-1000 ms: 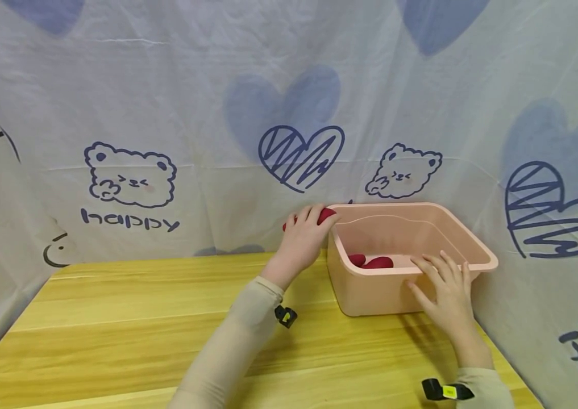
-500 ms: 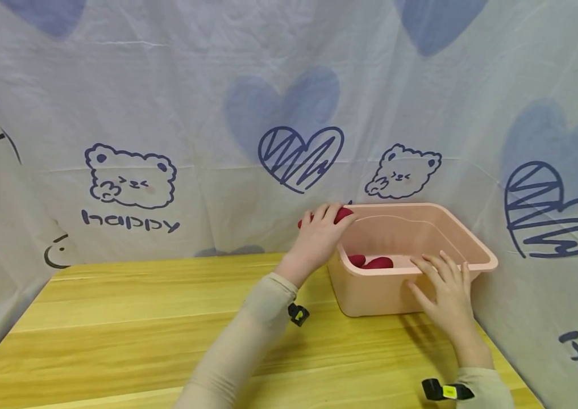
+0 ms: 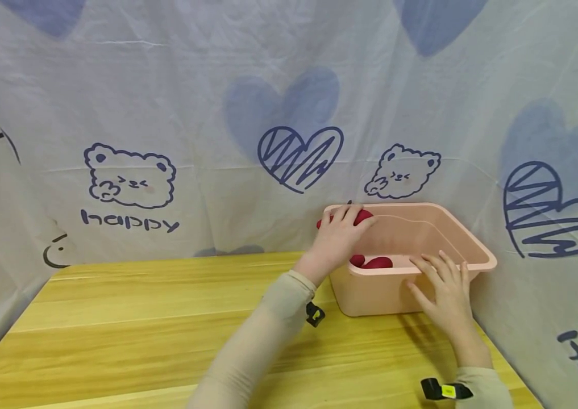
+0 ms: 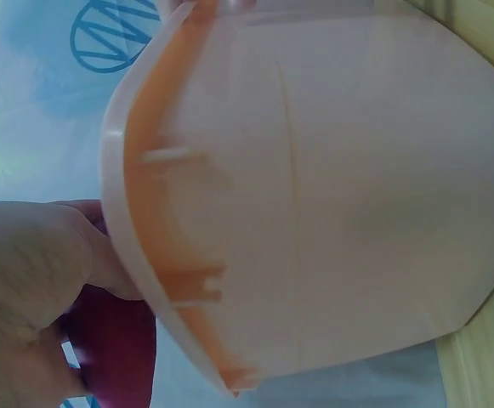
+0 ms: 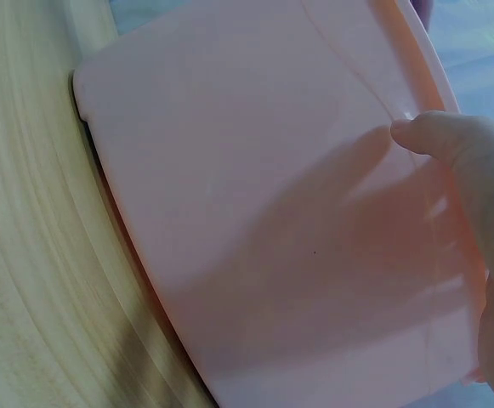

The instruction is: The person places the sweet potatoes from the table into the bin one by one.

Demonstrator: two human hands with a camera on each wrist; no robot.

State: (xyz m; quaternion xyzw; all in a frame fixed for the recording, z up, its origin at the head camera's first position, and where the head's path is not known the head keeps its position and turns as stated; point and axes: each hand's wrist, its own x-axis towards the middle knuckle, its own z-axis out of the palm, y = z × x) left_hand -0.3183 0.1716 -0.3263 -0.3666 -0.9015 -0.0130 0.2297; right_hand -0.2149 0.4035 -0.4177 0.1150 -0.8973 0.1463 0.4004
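My left hand (image 3: pixel 333 243) grips a dark red sweet potato (image 3: pixel 364 216) from above, over the left end of a pink plastic bin (image 3: pixel 375 295). In the left wrist view, the sweet potato (image 4: pixel 115 348) shows below my thumb, beside the bin's rim (image 4: pixel 115 170). My right hand (image 3: pixel 447 295) holds the bin's front wall, its fingers over the rim and its thumb on the outer face. The right wrist view shows that thumb against the wall (image 5: pixel 229 170). Inside the bin lie more dark red pieces (image 3: pixel 378 262), partly hidden by the front wall.
The bin stands on a wood-grain table (image 3: pixel 156 318), near its back right corner. A pale printed cloth (image 3: pixel 207 113) hangs behind the table and along its right side. Most of the bin's floor is hidden from the head view.
My left hand has moved right with the sweet potato, from beside the bin's left rim to over the bin's left end. My right hand and the bin have stayed in place.
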